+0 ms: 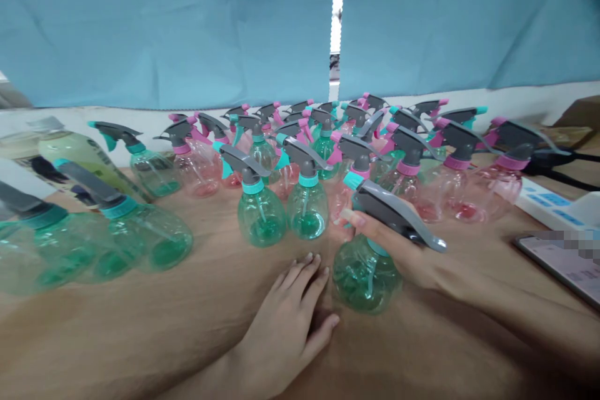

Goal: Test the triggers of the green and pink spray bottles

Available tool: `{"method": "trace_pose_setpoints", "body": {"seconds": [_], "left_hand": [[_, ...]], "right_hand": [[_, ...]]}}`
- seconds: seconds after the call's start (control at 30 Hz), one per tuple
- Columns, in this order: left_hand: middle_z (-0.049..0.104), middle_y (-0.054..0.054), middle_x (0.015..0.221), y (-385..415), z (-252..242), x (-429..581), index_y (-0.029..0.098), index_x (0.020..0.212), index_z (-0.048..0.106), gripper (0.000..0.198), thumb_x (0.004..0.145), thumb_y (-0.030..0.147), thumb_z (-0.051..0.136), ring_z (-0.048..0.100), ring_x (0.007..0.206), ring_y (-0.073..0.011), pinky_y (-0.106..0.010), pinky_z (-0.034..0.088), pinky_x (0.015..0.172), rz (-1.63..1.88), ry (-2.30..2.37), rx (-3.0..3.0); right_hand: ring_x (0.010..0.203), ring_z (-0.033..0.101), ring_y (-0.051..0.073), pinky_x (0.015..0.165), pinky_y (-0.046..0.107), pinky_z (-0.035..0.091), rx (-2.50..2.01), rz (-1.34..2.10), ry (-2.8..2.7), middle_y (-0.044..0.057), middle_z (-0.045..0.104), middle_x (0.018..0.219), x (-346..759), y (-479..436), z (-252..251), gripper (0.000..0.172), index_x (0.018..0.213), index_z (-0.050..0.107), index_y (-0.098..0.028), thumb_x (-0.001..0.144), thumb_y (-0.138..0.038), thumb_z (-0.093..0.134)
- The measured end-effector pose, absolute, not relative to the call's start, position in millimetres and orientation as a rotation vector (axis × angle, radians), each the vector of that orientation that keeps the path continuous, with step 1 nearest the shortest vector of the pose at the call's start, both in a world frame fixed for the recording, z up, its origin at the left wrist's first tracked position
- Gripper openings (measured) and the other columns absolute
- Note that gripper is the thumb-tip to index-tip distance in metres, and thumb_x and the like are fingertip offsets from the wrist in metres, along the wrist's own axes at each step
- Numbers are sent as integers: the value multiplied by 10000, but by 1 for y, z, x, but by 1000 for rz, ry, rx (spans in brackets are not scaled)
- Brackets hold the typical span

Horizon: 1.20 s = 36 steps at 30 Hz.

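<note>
My right hand is wrapped round the neck of a green spray bottle, just under its grey trigger head with a teal nozzle. The bottle stands nearly upright at the table's front, right of the middle. To its left, my left hand lies palm down on the wooden table, fingers stretched out and holding nothing. Just beyond my left fingertips stand two more green spray bottles, one on the left and one on the right. Part of the held bottle's neck is hidden behind my fingers.
Several pink spray bottles and green ones crowd the table's back. More green spray bottles stand at the left, before a large yellowish bottle. A phone and a white device with blue buttons lie at the right. A blue curtain hangs behind.
</note>
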<state>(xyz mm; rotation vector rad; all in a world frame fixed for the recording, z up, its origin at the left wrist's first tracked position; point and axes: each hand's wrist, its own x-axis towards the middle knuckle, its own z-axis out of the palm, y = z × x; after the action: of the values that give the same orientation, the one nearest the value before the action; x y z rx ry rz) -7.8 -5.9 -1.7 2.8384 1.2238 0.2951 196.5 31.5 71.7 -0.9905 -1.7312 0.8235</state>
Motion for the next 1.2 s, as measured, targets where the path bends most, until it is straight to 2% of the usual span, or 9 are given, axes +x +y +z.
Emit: {"method": "trace_pose_setpoints", "body": {"seconds": [0.17, 0.27, 0.4, 0.5, 0.6, 0.73, 0.87, 1.0, 1.2], "left_hand": [[451, -140, 1442, -6, -4, -9, 127, 1375, 450, 488, 961, 380, 501, 412, 1322, -303, -478, 384, 1049, 357, 1225, 2834], [461, -139, 1435, -5, -5, -9, 126, 1373, 453, 490, 955, 377, 510, 416, 1320, -301, -472, 385, 1051, 373, 1221, 2836], [462, -158, 1430, -5, -5, -9, 96, 1358, 468, 500, 941, 363, 538, 425, 1312, -310, -481, 389, 1047, 341, 1222, 2844], [453, -156, 1437, -5, -5, -10, 103, 1361, 465, 497, 943, 362, 537, 416, 1319, -308, -479, 383, 1050, 345, 1221, 2843], [456, -145, 1437, -5, -6, -10, 129, 1372, 451, 490, 949, 367, 518, 417, 1319, -301, -471, 382, 1050, 384, 1220, 2834], [451, -144, 1442, -4, -7, -10, 139, 1371, 451, 481, 954, 371, 506, 422, 1315, -302, -475, 380, 1047, 390, 1215, 2836], [452, -153, 1439, -4, -8, -10, 117, 1372, 447, 494, 959, 383, 502, 429, 1309, -310, -483, 396, 1035, 398, 1214, 2845], [449, -154, 1441, -4, -8, -10, 110, 1370, 451, 497, 960, 387, 503, 425, 1312, -309, -480, 389, 1041, 376, 1220, 2857], [444, -162, 1443, -3, -5, -9, 99, 1366, 454, 500, 955, 378, 514, 424, 1312, -307, -478, 387, 1043, 332, 1224, 2870]], "right_hand": [[530, 384, 142, 499, 297, 362, -956, 709, -1726, -19, 404, 613, 196, 30, 71, 391, 623, 396, -256, 846, -540, 545], [562, 434, 148, 525, 300, 393, -961, 690, -1728, -12, 455, 634, 197, 30, 71, 329, 657, 461, -259, 864, -501, 541], [588, 527, 157, 533, 297, 443, -946, 888, -1704, -19, 555, 660, 197, 33, 68, 173, 850, 591, -275, 855, -447, 579], [629, 585, 168, 594, 320, 492, -908, 991, -1648, -15, 629, 742, 198, 34, 61, 224, 1010, 617, -293, 857, -452, 579], [646, 608, 178, 621, 339, 512, -901, 1051, -1627, -15, 655, 771, 198, 35, 56, 265, 1079, 616, -306, 860, -451, 581], [683, 612, 182, 672, 351, 520, -873, 1013, -1624, -13, 650, 762, 198, 36, 56, 234, 1047, 631, -300, 858, -431, 594], [729, 582, 169, 776, 367, 511, -838, 1002, -1615, -5, 631, 835, 197, 37, 57, 205, 1027, 622, -281, 861, -400, 601], [668, 536, 136, 877, 389, 479, -782, 994, -1616, -20, 595, 818, 197, 38, 56, 168, 1022, 612, -269, 871, -343, 607], [810, 592, 171, 857, 384, 492, -806, 1016, -1630, 0, 619, 895, 198, 38, 58, 192, 1039, 601, -265, 870, -358, 601]]}}
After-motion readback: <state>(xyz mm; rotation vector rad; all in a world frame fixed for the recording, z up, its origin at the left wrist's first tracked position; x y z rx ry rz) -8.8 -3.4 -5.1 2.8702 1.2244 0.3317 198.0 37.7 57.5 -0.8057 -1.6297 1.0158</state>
